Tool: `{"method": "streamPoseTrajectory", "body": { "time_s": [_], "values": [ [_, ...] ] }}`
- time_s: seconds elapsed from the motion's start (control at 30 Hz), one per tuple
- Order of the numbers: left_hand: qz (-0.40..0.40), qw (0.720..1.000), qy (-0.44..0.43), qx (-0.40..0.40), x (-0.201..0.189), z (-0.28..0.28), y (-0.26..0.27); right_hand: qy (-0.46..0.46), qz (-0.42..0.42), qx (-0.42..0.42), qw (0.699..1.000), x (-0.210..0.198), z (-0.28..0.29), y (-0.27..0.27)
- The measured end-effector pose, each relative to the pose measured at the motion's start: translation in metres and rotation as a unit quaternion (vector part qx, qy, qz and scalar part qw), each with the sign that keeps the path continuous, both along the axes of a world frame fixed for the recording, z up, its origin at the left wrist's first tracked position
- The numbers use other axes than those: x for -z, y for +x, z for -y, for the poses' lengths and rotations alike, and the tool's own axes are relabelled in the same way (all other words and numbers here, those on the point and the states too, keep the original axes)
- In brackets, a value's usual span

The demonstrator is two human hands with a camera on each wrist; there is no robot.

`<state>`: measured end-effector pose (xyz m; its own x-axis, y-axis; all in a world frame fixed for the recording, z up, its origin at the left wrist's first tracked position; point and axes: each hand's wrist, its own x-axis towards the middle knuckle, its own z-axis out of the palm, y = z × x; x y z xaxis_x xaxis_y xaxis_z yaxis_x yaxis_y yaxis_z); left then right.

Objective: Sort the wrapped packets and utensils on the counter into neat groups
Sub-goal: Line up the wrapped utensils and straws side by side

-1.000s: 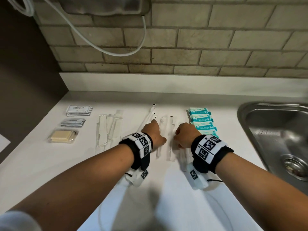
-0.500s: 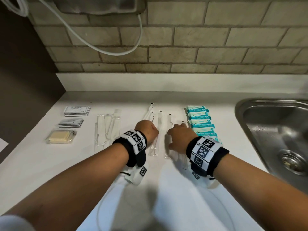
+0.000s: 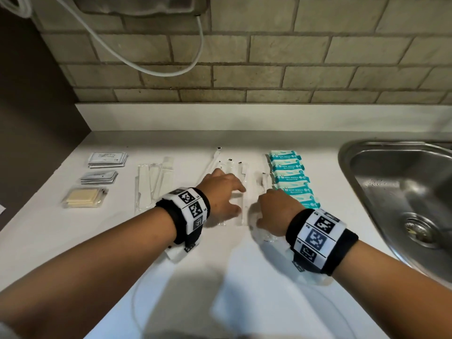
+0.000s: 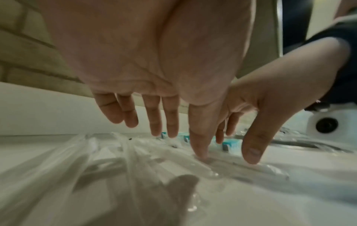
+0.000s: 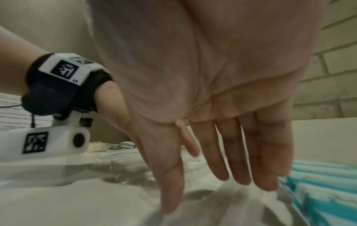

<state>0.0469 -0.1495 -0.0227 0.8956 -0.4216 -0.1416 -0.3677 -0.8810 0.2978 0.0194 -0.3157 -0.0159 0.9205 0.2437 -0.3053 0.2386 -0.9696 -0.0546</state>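
Both your hands lie flat with fingers straight, grip released: your left hand (image 3: 221, 194) and right hand (image 3: 276, 211) press the clear-wrapped utensils (image 3: 241, 192) mid-surface (image 3: 244, 277), between another wrapped utensil group (image 3: 152, 182) and the teal wipe packets (image 3: 291, 177).

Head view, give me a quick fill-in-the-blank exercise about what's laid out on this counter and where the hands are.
1. The teal wipe packs lie in a row between the clear-wrapped utensils and the ____.
2. The packet of yellowish squares lies at the ____ end of the counter.
3. The left hand and right hand both rest on the clear-wrapped ____.

Missing words: sink; left; utensils
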Motion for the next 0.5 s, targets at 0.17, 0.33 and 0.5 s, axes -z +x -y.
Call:
{"method": "streamPoseTrajectory", "body": {
  "time_s": [0.17,0.33,0.5],
  "values": [
    [0.004,0.992,0.109,0.058,0.006,0.014,-0.007,-0.010,-0.033,-0.013,0.999,0.011,0.004,-0.012],
    [0.020,0.992,0.114,0.049,0.006,0.017,-0.008,0.002,-0.030,0.012,0.999,0.009,0.003,-0.002],
    [0.026,0.993,0.109,0.042,0.008,0.024,-0.007,-0.002,-0.018,0.027,0.999,0.003,0.001,0.009]
  ]
}}
